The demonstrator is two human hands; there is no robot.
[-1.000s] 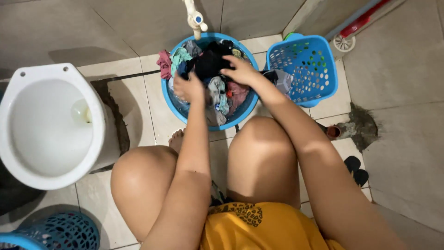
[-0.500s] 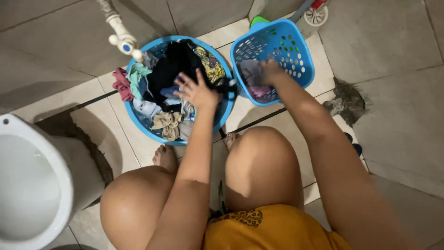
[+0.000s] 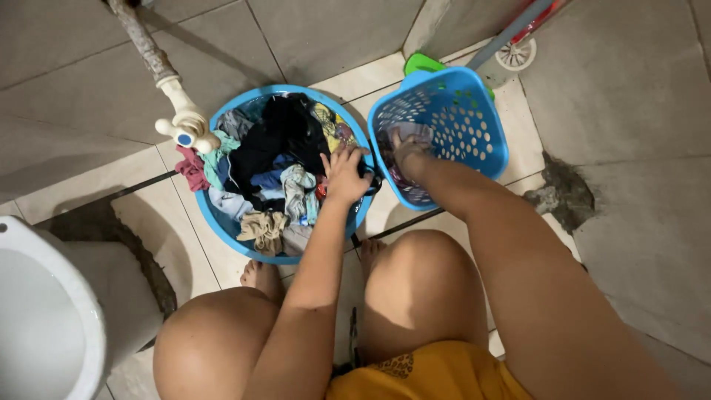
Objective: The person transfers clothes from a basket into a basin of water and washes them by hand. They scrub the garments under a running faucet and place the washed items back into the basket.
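Hands (image 3: 344, 174) on wet clothes (image 3: 278, 170) (basin (image 3: 222, 222), basket (image 3: 474, 126))

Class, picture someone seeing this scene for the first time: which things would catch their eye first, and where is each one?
The round blue basin, heaped with mixed-coloured wet clothes, sits in the middle of the tiled floor, and the left hand rests on the pile at its right side. Just to its right stands a blue perforated basket, with the right hand reaching inside onto a garment. A white tap juts over the basin's upper left rim.
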